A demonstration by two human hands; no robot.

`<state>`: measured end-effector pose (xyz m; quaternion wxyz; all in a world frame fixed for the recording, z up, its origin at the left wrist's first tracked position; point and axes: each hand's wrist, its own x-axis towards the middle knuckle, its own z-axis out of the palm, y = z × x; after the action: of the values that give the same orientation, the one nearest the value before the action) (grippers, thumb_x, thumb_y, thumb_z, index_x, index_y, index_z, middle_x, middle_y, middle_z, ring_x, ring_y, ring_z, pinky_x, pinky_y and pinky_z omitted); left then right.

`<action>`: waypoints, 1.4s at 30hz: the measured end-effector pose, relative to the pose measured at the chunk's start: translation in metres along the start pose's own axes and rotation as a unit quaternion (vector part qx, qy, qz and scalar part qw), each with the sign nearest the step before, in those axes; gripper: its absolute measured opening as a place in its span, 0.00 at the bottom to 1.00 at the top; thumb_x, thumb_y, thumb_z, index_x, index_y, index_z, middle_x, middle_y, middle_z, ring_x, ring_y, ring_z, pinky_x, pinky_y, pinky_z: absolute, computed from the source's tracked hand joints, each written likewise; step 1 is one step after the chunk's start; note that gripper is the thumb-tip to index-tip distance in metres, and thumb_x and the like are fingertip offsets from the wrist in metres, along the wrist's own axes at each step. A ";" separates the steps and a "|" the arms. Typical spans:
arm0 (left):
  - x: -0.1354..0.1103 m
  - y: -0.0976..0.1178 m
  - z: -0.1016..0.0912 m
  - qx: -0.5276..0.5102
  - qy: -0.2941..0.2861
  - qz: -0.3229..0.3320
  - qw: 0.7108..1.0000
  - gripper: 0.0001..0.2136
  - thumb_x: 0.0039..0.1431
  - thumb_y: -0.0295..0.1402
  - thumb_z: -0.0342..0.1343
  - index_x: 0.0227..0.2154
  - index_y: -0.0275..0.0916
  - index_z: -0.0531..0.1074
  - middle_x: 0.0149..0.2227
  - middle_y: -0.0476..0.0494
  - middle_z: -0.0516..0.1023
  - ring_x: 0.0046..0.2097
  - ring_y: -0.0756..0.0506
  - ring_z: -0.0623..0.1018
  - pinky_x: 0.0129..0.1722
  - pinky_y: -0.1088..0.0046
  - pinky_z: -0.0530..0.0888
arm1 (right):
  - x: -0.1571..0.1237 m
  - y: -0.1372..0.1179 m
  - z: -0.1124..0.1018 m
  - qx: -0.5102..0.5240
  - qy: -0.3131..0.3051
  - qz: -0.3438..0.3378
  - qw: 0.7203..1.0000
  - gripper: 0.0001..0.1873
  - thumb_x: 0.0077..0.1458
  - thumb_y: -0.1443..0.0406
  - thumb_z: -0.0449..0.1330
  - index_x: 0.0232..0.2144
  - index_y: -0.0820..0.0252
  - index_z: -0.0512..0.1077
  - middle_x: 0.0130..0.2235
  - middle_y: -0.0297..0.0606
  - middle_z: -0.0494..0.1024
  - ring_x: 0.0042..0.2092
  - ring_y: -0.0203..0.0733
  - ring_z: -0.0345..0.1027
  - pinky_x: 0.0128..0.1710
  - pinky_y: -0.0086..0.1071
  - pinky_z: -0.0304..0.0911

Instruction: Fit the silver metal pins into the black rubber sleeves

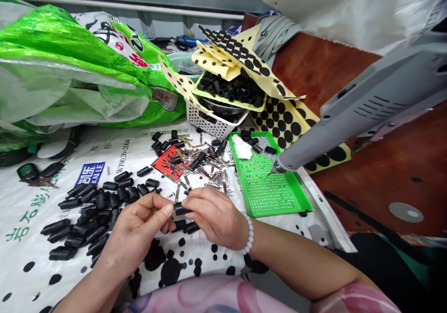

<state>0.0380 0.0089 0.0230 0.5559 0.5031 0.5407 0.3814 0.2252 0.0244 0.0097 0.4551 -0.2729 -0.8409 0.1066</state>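
Observation:
My left hand point(139, 227) and my right hand point(213, 215) meet at the middle of the table, both pinched on one small black plastic cap point(180, 208) held between their fingertips. A white bead bracelet point(249, 235) circles my right wrist. Just below the hands lie two more black caps point(188, 227). A heap of black caps point(91, 210) spreads out to the left of my left hand. Small metal pins point(206, 168) lie scattered just beyond the hands on the white printed sack point(115, 152) that covers the table.
A green perforated tray point(268, 187) sits right of the hands, with a grey power tool point(359, 112) pointing down at it. Behind stand a white basket point(213, 122) of black caps, yellow sheets of black round stickers point(286, 117), and green sacks point(70, 66) at back left.

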 end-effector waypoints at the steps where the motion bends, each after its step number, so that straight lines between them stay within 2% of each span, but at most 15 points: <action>1: 0.000 0.002 0.000 -0.002 -0.001 -0.006 1.000 0.09 0.53 0.39 0.57 0.26 0.38 0.70 0.19 0.52 0.72 0.23 0.52 0.70 0.25 0.77 0.68 | 0.000 0.000 0.000 -0.011 -0.003 -0.008 1.000 0.09 0.58 0.72 0.50 0.41 0.64 0.67 0.37 0.45 0.73 0.39 0.40 0.67 0.39 0.35 0.69; 6: -0.001 0.007 0.000 -0.048 -0.044 -0.054 0.996 0.12 0.51 0.41 0.58 0.21 0.37 0.68 0.16 0.53 0.67 0.20 0.52 0.68 0.23 0.76 0.66 | -0.001 0.000 -0.001 -0.034 -0.019 -0.047 0.998 0.11 0.57 0.73 0.49 0.41 0.65 0.68 0.36 0.46 0.74 0.37 0.41 0.67 0.38 0.36 0.68; 8: -0.002 0.007 -0.001 -0.043 -0.043 -0.055 0.997 0.12 0.51 0.41 0.57 0.21 0.37 0.68 0.16 0.53 0.67 0.20 0.52 0.68 0.23 0.75 0.66 | 0.000 -0.001 0.000 -0.016 -0.012 -0.038 0.999 0.10 0.58 0.72 0.50 0.41 0.65 0.68 0.36 0.46 0.74 0.38 0.41 0.68 0.38 0.36 0.68; 12: -0.003 0.002 0.000 0.029 0.005 -0.013 0.999 0.10 0.52 0.40 0.57 0.25 0.37 0.70 0.20 0.50 0.72 0.24 0.50 0.73 0.25 0.75 0.69 | 0.001 -0.001 0.003 0.073 -0.005 0.043 0.996 0.09 0.59 0.67 0.52 0.40 0.65 0.68 0.35 0.44 0.75 0.37 0.39 0.69 0.38 0.32 0.68; 17: -0.007 0.002 0.003 0.084 0.050 0.054 0.994 0.09 0.51 0.39 0.57 0.26 0.38 0.70 0.22 0.49 0.75 0.25 0.50 0.74 0.25 0.77 0.71 | -0.001 0.001 0.007 0.158 -0.018 0.147 0.976 0.09 0.55 0.64 0.57 0.37 0.65 0.71 0.29 0.39 0.73 0.30 0.36 0.67 0.32 0.31 0.67; 19: -0.008 0.002 0.005 0.105 0.053 0.080 0.990 0.08 0.52 0.38 0.56 0.26 0.38 0.70 0.22 0.49 0.74 0.25 0.50 0.73 0.24 0.77 0.71 | -0.002 0.000 0.008 0.215 -0.032 0.213 0.952 0.10 0.53 0.64 0.58 0.37 0.65 0.71 0.26 0.35 0.71 0.27 0.34 0.66 0.28 0.29 0.65; 20: -0.008 0.001 0.005 0.120 0.055 0.094 0.987 0.08 0.53 0.38 0.56 0.27 0.39 0.70 0.23 0.49 0.74 0.25 0.50 0.73 0.24 0.77 0.71 | -0.002 -0.001 0.009 0.259 -0.040 0.258 0.930 0.10 0.53 0.64 0.58 0.37 0.65 0.71 0.24 0.33 0.70 0.25 0.33 0.65 0.26 0.28 0.64; 24: -0.010 -0.005 0.005 0.208 0.089 0.168 0.960 0.06 0.54 0.36 0.54 0.28 0.39 0.70 0.27 0.47 0.74 0.26 0.50 0.74 0.24 0.76 0.71 | 0.001 -0.004 0.011 0.431 -0.052 0.424 0.795 0.10 0.48 0.65 0.60 0.35 0.64 0.70 0.21 0.27 0.69 0.18 0.27 0.61 0.19 0.22 0.59; 26: -0.011 -0.008 0.004 0.246 0.101 0.206 0.942 0.05 0.55 0.34 0.53 0.28 0.40 0.70 0.29 0.46 0.74 0.27 0.49 0.74 0.25 0.76 0.72 | 0.003 -0.005 0.011 0.475 -0.048 0.465 0.746 0.11 0.47 0.65 0.61 0.34 0.64 0.70 0.23 0.29 0.72 0.17 0.25 0.61 0.17 0.21 0.58; 28: -0.011 -0.010 0.004 0.270 0.104 0.236 0.928 0.03 0.56 0.32 0.52 0.29 0.40 0.70 0.30 0.46 0.74 0.29 0.49 0.75 0.27 0.75 0.72 | 0.005 -0.005 0.010 0.498 -0.051 0.484 0.718 0.12 0.46 0.63 0.62 0.34 0.64 0.69 0.24 0.30 0.73 0.16 0.24 0.61 0.16 0.20 0.57; 31: -0.011 -0.010 0.006 0.292 0.104 0.280 0.909 0.02 0.56 0.29 0.52 0.31 0.41 0.69 0.29 0.48 0.74 0.31 0.49 0.75 0.30 0.75 0.72 | 0.005 -0.003 0.009 0.500 -0.071 0.492 0.709 0.11 0.48 0.60 0.60 0.31 0.64 0.69 0.22 0.29 0.73 0.15 0.24 0.60 0.15 0.19 0.56; 36: -0.010 -0.005 0.010 0.320 0.100 0.314 0.888 0.03 0.56 0.27 0.52 0.31 0.41 0.68 0.29 0.49 0.74 0.32 0.50 0.75 0.32 0.75 0.72 | 0.004 0.000 0.012 0.478 -0.119 0.493 0.718 0.17 0.54 0.56 0.55 0.24 0.64 0.67 0.20 0.29 0.71 0.14 0.23 0.59 0.14 0.18 0.52; 39: -0.009 -0.005 0.010 0.311 0.104 0.308 0.893 0.03 0.55 0.28 0.53 0.31 0.41 0.69 0.29 0.49 0.75 0.32 0.49 0.76 0.32 0.75 0.72 | 0.003 0.001 0.013 0.466 -0.115 0.498 0.722 0.18 0.55 0.56 0.54 0.21 0.64 0.65 0.18 0.27 0.68 0.14 0.23 0.56 0.13 0.18 0.51; 42: -0.009 -0.007 0.008 0.272 0.109 0.278 0.915 0.03 0.55 0.29 0.54 0.31 0.41 0.72 0.31 0.49 0.76 0.33 0.49 0.76 0.34 0.74 0.73 | 0.004 0.000 0.012 0.495 -0.101 0.506 0.700 0.16 0.54 0.57 0.55 0.22 0.64 0.66 0.18 0.26 0.67 0.14 0.23 0.55 0.13 0.18 0.51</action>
<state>0.0440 -0.0022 0.0175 0.2068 0.7198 0.5194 0.4114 0.2137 0.0275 0.0056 0.3150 -0.3802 -0.4435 0.7480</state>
